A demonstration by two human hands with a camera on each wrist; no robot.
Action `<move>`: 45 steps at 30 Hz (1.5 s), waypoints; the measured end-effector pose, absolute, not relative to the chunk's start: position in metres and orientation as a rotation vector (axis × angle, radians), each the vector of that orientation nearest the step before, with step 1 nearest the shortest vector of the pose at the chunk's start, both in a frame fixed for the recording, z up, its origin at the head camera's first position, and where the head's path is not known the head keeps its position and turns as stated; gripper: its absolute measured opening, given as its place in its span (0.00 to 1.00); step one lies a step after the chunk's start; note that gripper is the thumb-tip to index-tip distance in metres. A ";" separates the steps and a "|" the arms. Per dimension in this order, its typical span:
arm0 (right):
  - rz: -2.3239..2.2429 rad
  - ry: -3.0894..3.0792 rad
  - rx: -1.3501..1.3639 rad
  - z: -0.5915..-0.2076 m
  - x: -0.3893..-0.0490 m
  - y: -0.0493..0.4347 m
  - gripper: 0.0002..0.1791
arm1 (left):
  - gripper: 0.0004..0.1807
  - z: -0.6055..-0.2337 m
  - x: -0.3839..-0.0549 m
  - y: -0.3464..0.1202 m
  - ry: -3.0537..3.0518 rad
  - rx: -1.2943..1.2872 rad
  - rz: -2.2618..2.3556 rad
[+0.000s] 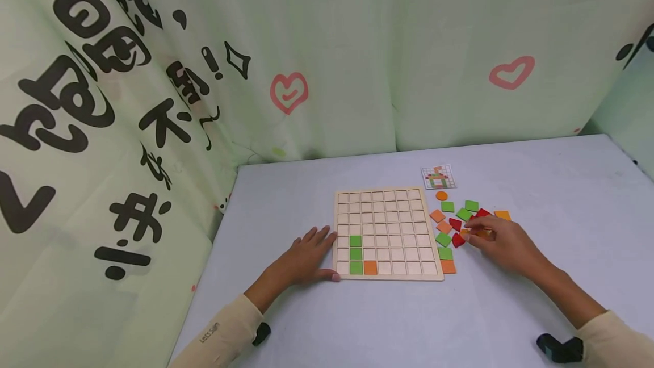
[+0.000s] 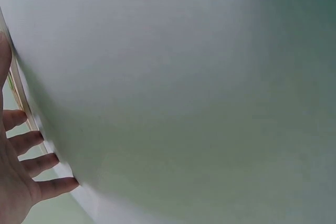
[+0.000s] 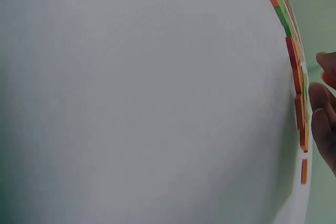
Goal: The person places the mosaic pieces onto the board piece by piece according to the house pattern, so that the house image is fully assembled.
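A square wooden grid board (image 1: 379, 278) lies on the table, with three green square tiles (image 1: 355, 254) stacked in a column near its left side and an orange square tile (image 1: 370, 267) beside the lowest one. With fingers spread, my left hand (image 1: 306, 257) rests against the board's left edge, its thumb at the lower corner. Over the loose pieces right of the board, my right hand (image 1: 503, 243) pinches a small orange piece (image 1: 464, 233) between thumb and fingers, mostly covered by them. In the right wrist view the right fingers (image 3: 321, 98) hover above the row of pieces.
Loose green tiles (image 1: 443, 239), red pieces (image 1: 455, 224) and orange tiles (image 1: 437, 216) lie along the board's right side, some overlapping. An orange disc (image 1: 441, 195) sits above them. Behind it lies a pattern card (image 1: 438, 176). A pale curtain (image 1: 332, 72) hangs behind the table.
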State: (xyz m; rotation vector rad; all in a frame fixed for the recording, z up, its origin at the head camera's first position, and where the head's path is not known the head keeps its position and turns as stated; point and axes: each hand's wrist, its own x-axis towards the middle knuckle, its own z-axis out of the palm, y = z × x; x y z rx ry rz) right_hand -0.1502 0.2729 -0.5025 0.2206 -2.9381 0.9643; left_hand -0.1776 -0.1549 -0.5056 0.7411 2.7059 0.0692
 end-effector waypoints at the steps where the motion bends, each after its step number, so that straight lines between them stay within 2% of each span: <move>1: 0.941 -2.944 0.188 -0.504 -0.149 0.276 0.18 | 0.55 -0.506 -0.178 -0.155 2.706 0.740 0.069; 6: 0.872 -2.981 0.077 -0.510 -0.148 0.289 0.21 | 0.55 -0.505 -0.178 -0.155 2.704 0.737 0.055; 18: 0.897 -3.018 0.038 -0.513 -0.147 0.293 0.27 | 0.55 -0.501 -0.177 -0.153 2.706 0.731 0.065; 27: 0.926 -2.991 0.042 -0.512 -0.146 0.290 0.23 | 0.55 -0.503 -0.177 -0.154 2.708 0.734 0.084; 45: 1.029 -3.063 0.090 -0.501 -0.144 0.284 0.23 | 0.54 -0.504 -0.177 -0.155 2.709 0.740 0.092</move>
